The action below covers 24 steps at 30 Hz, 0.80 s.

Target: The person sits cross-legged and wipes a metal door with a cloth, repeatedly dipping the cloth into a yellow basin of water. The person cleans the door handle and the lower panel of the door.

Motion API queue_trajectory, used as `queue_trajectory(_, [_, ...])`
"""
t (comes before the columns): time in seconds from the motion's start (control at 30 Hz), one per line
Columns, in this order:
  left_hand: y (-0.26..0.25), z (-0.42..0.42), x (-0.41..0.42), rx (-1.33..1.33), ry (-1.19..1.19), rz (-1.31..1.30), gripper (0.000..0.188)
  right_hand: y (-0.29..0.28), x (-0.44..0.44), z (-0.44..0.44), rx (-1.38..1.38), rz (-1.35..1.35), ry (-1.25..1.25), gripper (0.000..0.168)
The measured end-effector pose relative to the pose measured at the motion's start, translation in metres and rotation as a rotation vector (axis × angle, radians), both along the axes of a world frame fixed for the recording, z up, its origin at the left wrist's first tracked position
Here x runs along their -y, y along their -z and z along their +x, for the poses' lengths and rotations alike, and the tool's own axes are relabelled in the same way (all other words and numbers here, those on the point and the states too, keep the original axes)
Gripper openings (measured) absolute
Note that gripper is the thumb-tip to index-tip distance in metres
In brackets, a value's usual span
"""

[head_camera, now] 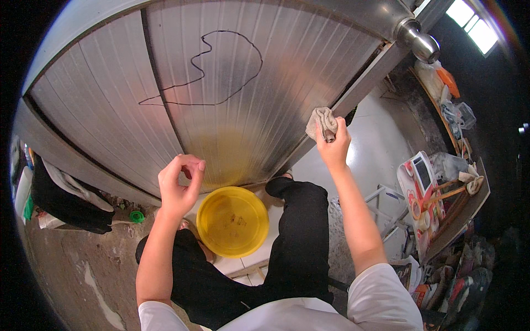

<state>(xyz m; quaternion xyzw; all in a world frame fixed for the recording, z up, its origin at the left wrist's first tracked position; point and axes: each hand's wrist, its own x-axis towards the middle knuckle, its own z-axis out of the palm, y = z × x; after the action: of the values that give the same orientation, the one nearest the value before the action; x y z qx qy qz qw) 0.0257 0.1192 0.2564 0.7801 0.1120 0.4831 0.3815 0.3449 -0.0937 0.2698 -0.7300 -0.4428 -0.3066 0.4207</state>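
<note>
My right hand [335,145] grips a folded, damp-looking beige cloth [321,122] at the right edge of a ribbed metal door panel [248,136]. A small dark end, perhaps part of the cloth, sticks out between the fingers. My left hand [182,178] is raised in front of the panel's lower part with fingers curled and thumb near the fingertips; I see nothing in it. A black curved line [261,62] is drawn on the upper panel. Between my feet stands a yellow plastic basin [232,221] with dark specks at its bottom.
A round metal door knob [425,47] juts out at the upper right. At right stands a cluttered table [459,236] with sticks and tape rolls, beside a metal frame [379,202]. Dark cloth [66,202] hangs at left near a green ring-shaped object [136,216].
</note>
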Motion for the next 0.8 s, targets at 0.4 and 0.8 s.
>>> queue_trajectory(0.4, [0.001,0.001,-0.001,0.004,-0.007,-0.005,0.008,-0.049,-0.009,0.003,0.025,0.115,-0.004,0.031])
queue_trajectory(0.8, [0.003,0.0,0.001,-0.063,0.015,-0.023,0.01,-0.045,-0.017,-0.011,-0.089,0.222,-0.03,0.026])
